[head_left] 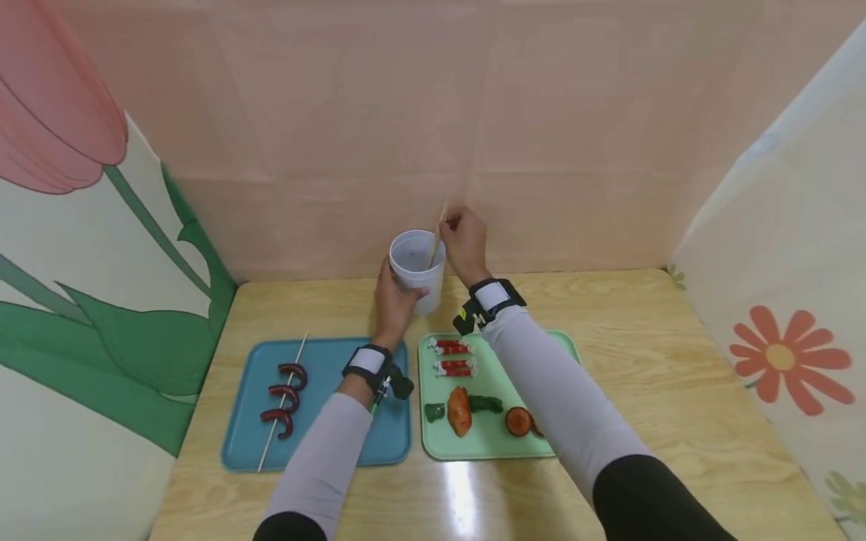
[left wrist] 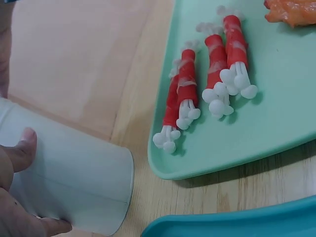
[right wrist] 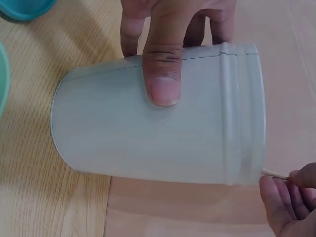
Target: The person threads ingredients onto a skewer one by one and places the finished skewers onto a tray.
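Observation:
A tall white cup with a ribbed rim is tilted slightly near the table's back edge. My left hand grips it round the side; the thumb lies along the wall in the right wrist view. Above the rim, my right hand pinches a thin wooden skewer between thumb and fingers. The skewer's lower part stands inside the cup, and its tip points up past the hand. In the right wrist view a short length of skewer shows between rim and fingertips.
Left, a blue tray bears a skewer with curled sausage pieces. A green tray beside it holds red rolls with white mushrooms, an orange meat piece, green pieces and round slices, partly under my right arm.

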A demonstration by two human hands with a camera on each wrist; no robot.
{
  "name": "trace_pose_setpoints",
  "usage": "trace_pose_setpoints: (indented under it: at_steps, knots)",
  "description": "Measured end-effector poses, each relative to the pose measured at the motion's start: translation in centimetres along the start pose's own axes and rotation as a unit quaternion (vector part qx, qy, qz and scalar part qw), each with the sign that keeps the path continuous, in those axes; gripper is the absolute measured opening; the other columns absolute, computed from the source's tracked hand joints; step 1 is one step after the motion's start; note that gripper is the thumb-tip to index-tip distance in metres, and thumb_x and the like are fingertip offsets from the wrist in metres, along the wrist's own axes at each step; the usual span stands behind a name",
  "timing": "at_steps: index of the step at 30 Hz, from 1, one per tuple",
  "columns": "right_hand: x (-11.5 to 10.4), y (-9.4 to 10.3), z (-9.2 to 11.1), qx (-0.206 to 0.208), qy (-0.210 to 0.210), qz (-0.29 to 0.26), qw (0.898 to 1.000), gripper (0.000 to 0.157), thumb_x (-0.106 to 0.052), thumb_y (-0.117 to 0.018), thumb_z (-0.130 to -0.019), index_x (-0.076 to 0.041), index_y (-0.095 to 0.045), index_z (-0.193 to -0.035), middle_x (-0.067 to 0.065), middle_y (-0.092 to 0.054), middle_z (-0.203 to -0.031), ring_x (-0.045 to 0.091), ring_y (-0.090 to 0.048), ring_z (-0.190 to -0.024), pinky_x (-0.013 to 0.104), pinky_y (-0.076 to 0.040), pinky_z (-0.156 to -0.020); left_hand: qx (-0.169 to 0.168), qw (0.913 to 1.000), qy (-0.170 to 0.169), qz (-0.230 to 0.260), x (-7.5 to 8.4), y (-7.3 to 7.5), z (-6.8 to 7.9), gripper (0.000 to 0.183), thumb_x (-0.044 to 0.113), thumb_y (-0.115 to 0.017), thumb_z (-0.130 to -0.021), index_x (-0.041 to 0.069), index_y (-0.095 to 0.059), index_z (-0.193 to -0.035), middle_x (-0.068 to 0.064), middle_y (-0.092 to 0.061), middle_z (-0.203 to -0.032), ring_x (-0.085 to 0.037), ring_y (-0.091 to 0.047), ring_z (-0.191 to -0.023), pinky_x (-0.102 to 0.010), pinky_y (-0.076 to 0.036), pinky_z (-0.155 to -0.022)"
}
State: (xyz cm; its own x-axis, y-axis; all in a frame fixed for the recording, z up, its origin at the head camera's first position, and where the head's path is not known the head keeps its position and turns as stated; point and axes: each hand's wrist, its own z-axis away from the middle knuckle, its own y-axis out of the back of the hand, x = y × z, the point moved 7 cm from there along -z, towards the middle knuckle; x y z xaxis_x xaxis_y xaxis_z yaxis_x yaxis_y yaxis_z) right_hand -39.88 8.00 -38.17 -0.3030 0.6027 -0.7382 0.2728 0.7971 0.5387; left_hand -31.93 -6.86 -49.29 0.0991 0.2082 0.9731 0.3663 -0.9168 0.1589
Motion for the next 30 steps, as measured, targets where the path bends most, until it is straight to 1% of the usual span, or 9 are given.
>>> trace_pose_setpoints:
  at_steps: [3,8,14,18,21,23,26,28,30]
  knots:
    - [-0.5,0.5,0.1,0.008,0.002,-0.023,1.000,0.011,-0.005,-0.065,-0.095,0.004,-0.065,-0.102,0.020,-0.070,-0.099,0.030,-0.066,-0.091,0.035,-0.056,-0.080,-0.002,1.0000,0.000,0.000,0.0,0.2,-0.1,0.098,0.001,-0.088,-0.075,0.012,-0.036,-0.157,-0.019,-0.051,-0.150,-0.035,-0.049,-0.140,-0.051,-0.038,-0.120]
    - [-1.6,1.3,0.0,0.029,0.017,-0.062,0.998,0.012,-0.006,-0.065,-0.096,0.004,-0.064,-0.103,0.019,-0.070,-0.099,0.030,-0.070,-0.089,0.030,-0.058,-0.074,-0.008,0.9999,-0.003,-0.012,-0.3,0.9,-0.5,0.098,0.005,-0.088,-0.077,0.015,-0.033,-0.158,-0.017,-0.051,-0.149,-0.034,-0.049,-0.139,-0.052,-0.038,-0.119]
    - [-2.8,2.8,-0.3,0.064,0.050,-0.106,0.991,0.014,-0.008,-0.066,-0.098,0.003,-0.063,-0.106,0.017,-0.071,-0.100,0.025,-0.072,-0.088,0.021,-0.060,-0.071,-0.024,0.9994,-0.005,-0.025,-0.6,2.2,-0.9,0.095,0.014,-0.086,-0.083,0.007,-0.029,-0.158,-0.017,-0.043,-0.158,-0.033,-0.041,-0.148,-0.050,-0.034,-0.124]
    - [-3.6,4.9,-0.4,0.097,0.079,-0.151,0.981,0.015,-0.009,-0.066,-0.099,0.003,-0.063,-0.108,0.015,-0.070,-0.102,0.020,-0.072,-0.089,0.021,-0.061,-0.077,-0.018,0.9997,-0.005,-0.014,0.2,3.3,-0.9,0.088,0.019,-0.081,-0.089,0.003,-0.028,-0.157,-0.017,-0.038,-0.162,-0.034,-0.038,-0.151,-0.050,-0.035,-0.123]
    - [-4.2,6.5,-0.3,0.111,0.093,-0.212,0.966,0.016,-0.007,-0.067,-0.098,0.004,-0.062,-0.108,0.012,-0.067,-0.101,0.018,-0.071,-0.089,0.023,-0.062,-0.081,-0.007,0.9998,-0.020,-0.002,1.5,4.4,-0.6,0.081,0.018,-0.075,-0.094,0.003,-0.027,-0.158,-0.016,-0.037,-0.164,-0.032,-0.039,-0.151,-0.047,-0.038,-0.122]
    - [-4.7,7.5,0.1,0.109,0.097,-0.251,0.957,0.016,-0.008,-0.068,-0.098,0.003,-0.062,-0.108,0.010,-0.066,-0.100,0.017,-0.071,-0.090,0.025,-0.062,-0.083,0.004,0.9991,-0.042,0.005,2.6,5.3,-0.3,0.076,0.015,-0.071,-0.097,0.005,-0.027,-0.159,-0.014,-0.037,-0.164,-0.029,-0.040,-0.150,-0.045,-0.038,-0.122]
    - [-5.5,8.3,1.0,0.091,0.098,-0.306,0.943,0.016,-0.007,-0.069,-0.097,0.002,-0.062,-0.107,0.008,-0.066,-0.100,0.019,-0.071,-0.091,0.028,-0.063,-0.084,0.022,0.9943,-0.104,-0.003,5.1,6.6,0.3,0.067,0.012,-0.064,-0.101,0.006,-0.031,-0.158,-0.013,-0.042,-0.161,-0.026,-0.043,-0.148,-0.043,-0.039,-0.121]
    - [-6.2,8.6,1.8,0.074,0.101,-0.329,0.936,0.015,-0.007,-0.070,-0.096,0.002,-0.062,-0.106,0.009,-0.066,-0.100,0.020,-0.071,-0.090,0.029,-0.063,-0.083,0.027,0.9866,-0.159,-0.023,7.0,7.3,0.8,0.061,0.010,-0.063,-0.102,0.004,-0.037,-0.156,-0.014,-0.047,-0.158,-0.025,-0.046,-0.146,-0.043,-0.040,-0.121]
    - [-6.8,8.6,2.8,0.054,0.106,-0.345,0.931,0.015,-0.007,-0.070,-0.096,0.002,-0.063,-0.105,0.009,-0.066,-0.100,0.021,-0.071,-0.090,0.029,-0.063,-0.083,0.027,0.9748,-0.212,-0.063,8.7,7.8,1.6,0.055,0.010,-0.062,-0.102,0.002,-0.044,-0.153,-0.015,-0.053,-0.153,-0.026,-0.051,-0.143,-0.043,-0.044,-0.118]
